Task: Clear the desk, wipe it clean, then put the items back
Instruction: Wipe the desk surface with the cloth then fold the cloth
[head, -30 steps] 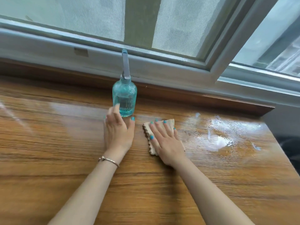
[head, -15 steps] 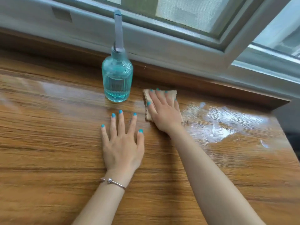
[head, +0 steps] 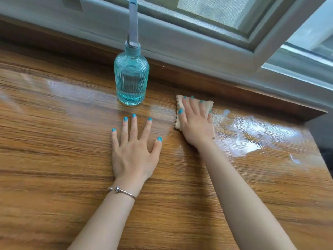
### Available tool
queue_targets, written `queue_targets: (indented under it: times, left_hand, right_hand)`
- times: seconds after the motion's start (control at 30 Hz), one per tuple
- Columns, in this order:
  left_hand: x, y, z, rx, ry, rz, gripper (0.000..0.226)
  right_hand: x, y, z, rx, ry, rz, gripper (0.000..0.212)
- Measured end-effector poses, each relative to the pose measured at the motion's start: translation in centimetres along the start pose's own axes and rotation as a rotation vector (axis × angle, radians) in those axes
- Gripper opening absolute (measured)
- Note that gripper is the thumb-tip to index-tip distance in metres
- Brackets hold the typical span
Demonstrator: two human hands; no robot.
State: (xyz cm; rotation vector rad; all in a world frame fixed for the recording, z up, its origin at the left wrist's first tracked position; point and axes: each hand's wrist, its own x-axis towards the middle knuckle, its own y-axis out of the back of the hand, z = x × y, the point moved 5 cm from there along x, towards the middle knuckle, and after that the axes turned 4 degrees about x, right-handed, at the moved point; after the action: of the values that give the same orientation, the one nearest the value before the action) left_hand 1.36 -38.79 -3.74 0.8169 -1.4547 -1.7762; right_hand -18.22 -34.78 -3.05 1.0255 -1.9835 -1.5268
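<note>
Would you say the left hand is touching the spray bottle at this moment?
Apart. The head view shows bare wood between the left hand's fingertips and the spray bottle's base.

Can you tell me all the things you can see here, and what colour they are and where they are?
Ribbed glass bottle with a tall grey top: one, clear teal, part full of liquid, upright at the back of the desk.
Small beige cloth with a wavy edge: one, flat on the desk to the right of the bottle, under the right hand.
Wet white smear: one patch, on the desk to the right of the cloth.
Wooden desk: one, brown, shiny, below the window.
Window frame: one, grey-white, behind the desk.
Thin metal bracelet: one, silvery, on the left wrist.
Left hand: fingers spread flat on the desk.
Right hand: pressing flat on the cloth.
</note>
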Motion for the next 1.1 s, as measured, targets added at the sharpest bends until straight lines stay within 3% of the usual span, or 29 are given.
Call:
queue_targets:
  times: [0.1,0.17,0.3,0.37,0.47,0.53,0.7,0.77,0.87,0.93,1.1]
  left_hand:
    - [0.2,0.1,-0.1,0.014,0.015,0.009,0.064]
    - [0.1,0.1,-0.1,0.023,0.006,0.004,0.066]
    - [0.3,0.2,0.0,0.012,-0.031,-0.039,0.074]
    - [-0.4,0.5,0.3,0.056,-0.078,-0.039,0.069]
    - [-3.8,1.0,1.6,0.075,-0.123,0.026,0.065]
    - [-6.1,0.7,2.9,0.009,-0.148,0.006,0.065]
    - [-7.2,-1.0,3.4,0.028,-0.132,0.006,0.065]
    - [-7.2,-1.4,3.5,0.049,-0.142,0.027,0.061]
    - [-7.2,-1.6,3.6,0.032,-0.14,0.024,0.056]
    - [-6.9,-1.5,3.5,0.022,-0.138,0.0,0.058]
    - [-7.9,-0.5,3.3,-0.014,-0.227,-0.117,0.056]
  right_hand:
    - [-6.6,-0.3,0.3,-0.05,0.099,-0.01,0.051]
    - [-4.7,0.3,1.6,-0.057,0.154,-0.051,0.051]
    - [2.9,1.4,2.1,-0.001,0.073,-0.037,0.052]
    - [0.7,0.7,1.8,-0.012,0.078,-0.054,0.053]
    - [-6.7,-0.2,2.5,-0.08,0.305,-0.062,0.056]
    - [-6.2,0.3,3.8,-0.109,0.403,-0.11,0.057]
    - [2.5,2.0,4.3,-0.041,0.122,-0.074,0.051]
    - [-1.4,1.1,3.6,-0.083,0.148,-0.101,0.052]
    - [-11.5,0.2,3.3,-0.111,0.381,-0.123,0.058]
    - [-12.0,0.3,4.2,-0.081,0.427,-0.174,0.055]
    - [-4.7,1.6,4.9,-0.061,0.052,-0.108,0.049]
